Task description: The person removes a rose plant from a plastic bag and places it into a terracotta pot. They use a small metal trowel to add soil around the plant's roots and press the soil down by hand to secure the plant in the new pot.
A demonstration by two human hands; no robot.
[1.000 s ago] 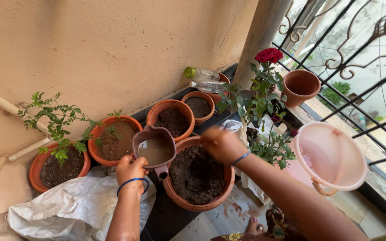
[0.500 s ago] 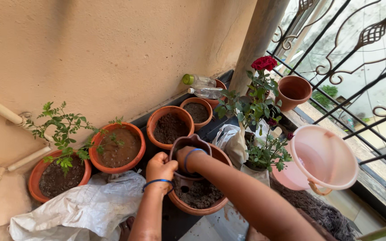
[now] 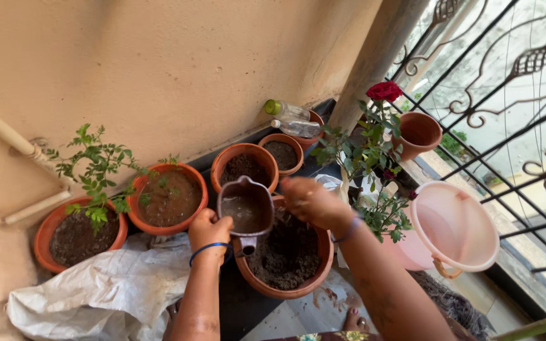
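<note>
From the head camera, I see my left hand (image 3: 210, 231) gripping a brown jug (image 3: 245, 208) of murky water by its handle, over the rim of the nearest terracotta pot (image 3: 285, 287). My right hand (image 3: 311, 201) hovers over its soil, fingers loosely curled, holding nothing I can make out.

Single head view, steeply down, close over hands.
</note>
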